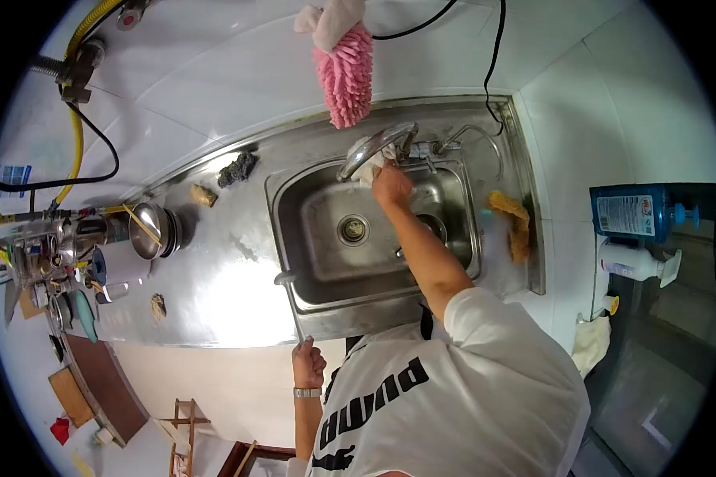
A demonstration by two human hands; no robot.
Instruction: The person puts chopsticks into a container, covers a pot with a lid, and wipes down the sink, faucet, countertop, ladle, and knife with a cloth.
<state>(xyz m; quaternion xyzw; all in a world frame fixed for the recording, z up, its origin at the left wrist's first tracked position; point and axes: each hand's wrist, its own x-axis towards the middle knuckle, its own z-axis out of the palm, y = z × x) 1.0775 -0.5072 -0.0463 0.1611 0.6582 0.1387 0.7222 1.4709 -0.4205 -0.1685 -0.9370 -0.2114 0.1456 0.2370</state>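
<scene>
My left hand (309, 364), wearing a watch, is closed around the handle of a metal ladle (285, 278). The ladle points up over the left rim of the steel sink (282, 238). Across the sink my right hand (391, 187) is closed on a pale, crumpled cloth (365, 165) beside the faucet (378, 145). Part of the cloth is behind the faucet's curved spout. Below my right forearm, a round metal vessel (431, 226) in the sink's right part is partly hidden.
A pink chenille mitt (346, 79) hangs above the faucet. A yellow-brown sponge (513, 226) lies right of the sink. Dark scrubber (237, 168), stacked metal bowls (147, 230) and utensils stand left. A blue bottle (630, 213) and a white spray bottle (632, 261) are at far right.
</scene>
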